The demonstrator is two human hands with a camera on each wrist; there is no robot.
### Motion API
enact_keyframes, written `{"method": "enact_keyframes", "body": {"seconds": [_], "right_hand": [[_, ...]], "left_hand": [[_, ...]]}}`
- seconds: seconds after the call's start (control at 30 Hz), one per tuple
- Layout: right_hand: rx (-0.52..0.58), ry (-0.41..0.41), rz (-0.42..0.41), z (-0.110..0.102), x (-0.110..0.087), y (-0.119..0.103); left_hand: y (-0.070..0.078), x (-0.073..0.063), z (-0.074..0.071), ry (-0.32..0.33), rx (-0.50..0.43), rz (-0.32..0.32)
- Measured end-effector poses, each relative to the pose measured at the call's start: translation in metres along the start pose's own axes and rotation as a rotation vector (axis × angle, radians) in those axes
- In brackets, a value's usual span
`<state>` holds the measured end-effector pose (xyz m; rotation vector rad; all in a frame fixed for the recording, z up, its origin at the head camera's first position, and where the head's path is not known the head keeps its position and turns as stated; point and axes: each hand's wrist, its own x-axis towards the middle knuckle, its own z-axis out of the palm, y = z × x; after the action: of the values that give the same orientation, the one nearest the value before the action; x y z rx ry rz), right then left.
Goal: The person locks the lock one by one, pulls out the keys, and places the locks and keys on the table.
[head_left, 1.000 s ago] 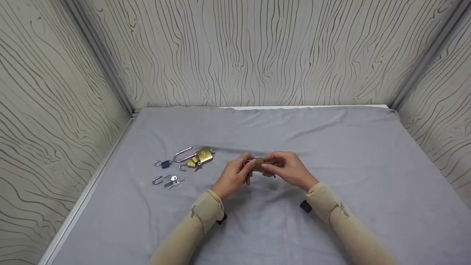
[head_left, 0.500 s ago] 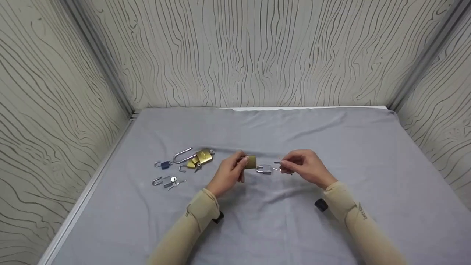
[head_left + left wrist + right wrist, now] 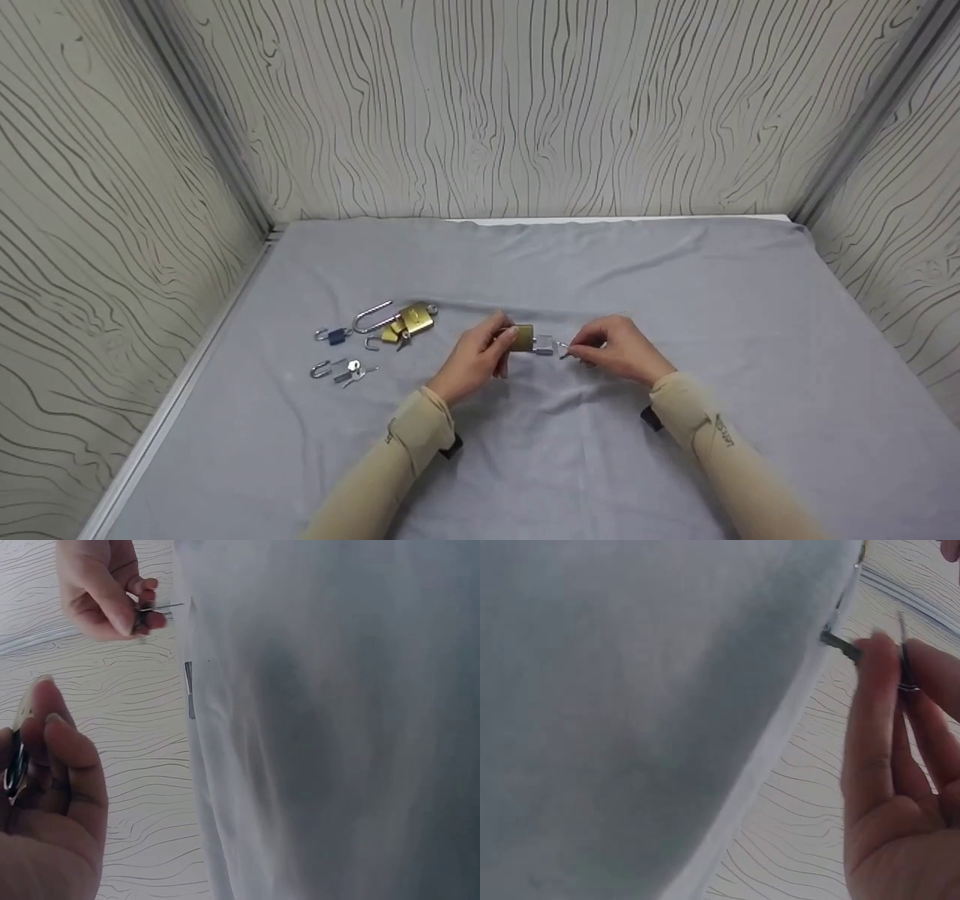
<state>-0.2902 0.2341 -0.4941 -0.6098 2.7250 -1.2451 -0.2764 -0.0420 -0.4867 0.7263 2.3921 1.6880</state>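
My left hand [image 3: 476, 354] grips a brass padlock [image 3: 523, 338] by its left side; the fingers hide its shackle. Just right of it a silver padlock [image 3: 543, 345] shows on the grey cloth, partly covered by the brass one. Keys [image 3: 841, 646] are pinched between the thumb and fingers of my right hand [image 3: 619, 349], to the right of both padlocks. From the left wrist view, the right hand with its keys [image 3: 142, 619] is apart from the left hand. Whether the bright metal beside the right fingertips in the head view belongs to these keys, I cannot tell.
To the left on the cloth lie a large brass padlock [image 3: 418, 317] with a long shackle, a smaller brass padlock [image 3: 391, 331] and a blue padlock [image 3: 337, 336]. Nearer are a loose shackle [image 3: 321, 369] and several keys [image 3: 357, 372]. Wood-patterned walls [image 3: 525, 105] enclose the table.
My right hand parted from the brass padlock to the right with keys, then came slightly back left. The silver padlock came into view. My left hand moved left, then back right with its padlock.
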Motion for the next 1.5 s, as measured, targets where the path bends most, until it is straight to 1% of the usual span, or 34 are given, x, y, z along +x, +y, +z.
{"method": "enact_keyframes", "body": {"seconds": [0.13,0.23,0.33,0.4,0.47,0.53,0.67,0.73,0.83,0.9,0.97,1.07,1.17,1.27,1.37,1.43,1.5], "right_hand": [[-0.093,-0.042,-0.003,0.002,0.002,0.002],[-0.110,-0.059,0.002,0.003,0.002,0.001],[-0.136,-0.052,-0.007,0.003,0.001,0.000],[-0.166,-0.031,-0.032,0.003,0.000,-0.003],[-0.191,0.002,-0.097,0.004,-0.001,-0.006],[-0.183,0.033,-0.180,0.005,-0.002,-0.012],[-0.135,0.076,-0.394,0.010,-0.002,-0.023],[-0.141,0.103,-0.494,0.014,-0.001,-0.028],[-0.219,0.161,-0.614,0.020,-0.001,-0.032],[-0.298,0.195,-0.659,0.023,0.000,-0.034],[-0.382,0.212,-0.664,0.025,0.000,-0.035],[-0.455,0.191,-0.610,0.026,0.000,-0.036],[-0.475,0.140,-0.530,0.028,0.001,-0.035],[-0.474,0.093,-0.473,0.031,0.002,-0.033],[-0.466,0.068,-0.444,0.035,0.004,-0.032],[-0.467,0.065,-0.436,0.036,0.005,-0.031],[-0.465,0.065,-0.430,0.038,0.006,-0.030]], "left_hand": [[-0.001,0.000,0.004,-0.023,-0.011,-0.007],[-0.001,0.000,0.006,-0.036,-0.022,-0.016],[-0.003,0.001,0.010,-0.045,-0.034,-0.035],[-0.004,0.002,0.012,-0.048,-0.037,-0.048],[-0.006,0.002,0.014,-0.049,-0.034,-0.058],[-0.006,0.003,0.015,-0.051,-0.028,-0.065],[-0.005,0.004,0.017,-0.053,-0.027,-0.060],[-0.005,0.005,0.018,-0.055,-0.029,-0.053],[-0.003,0.005,0.020,-0.066,-0.043,-0.047],[-0.003,0.005,0.021,-0.069,-0.062,-0.057],[-0.003,0.005,0.022,-0.065,-0.078,-0.073],[-0.004,0.005,0.021,-0.037,-0.056,-0.093],[-0.006,0.004,0.019,-0.031,0.037,-0.113],[-0.009,0.003,0.018,-0.056,0.155,-0.119],[-0.010,0.001,0.019,-0.080,0.248,-0.110],[-0.009,-0.001,0.019,-0.090,0.305,-0.093],[-0.008,-0.002,0.020,-0.098,0.367,-0.092]]}}
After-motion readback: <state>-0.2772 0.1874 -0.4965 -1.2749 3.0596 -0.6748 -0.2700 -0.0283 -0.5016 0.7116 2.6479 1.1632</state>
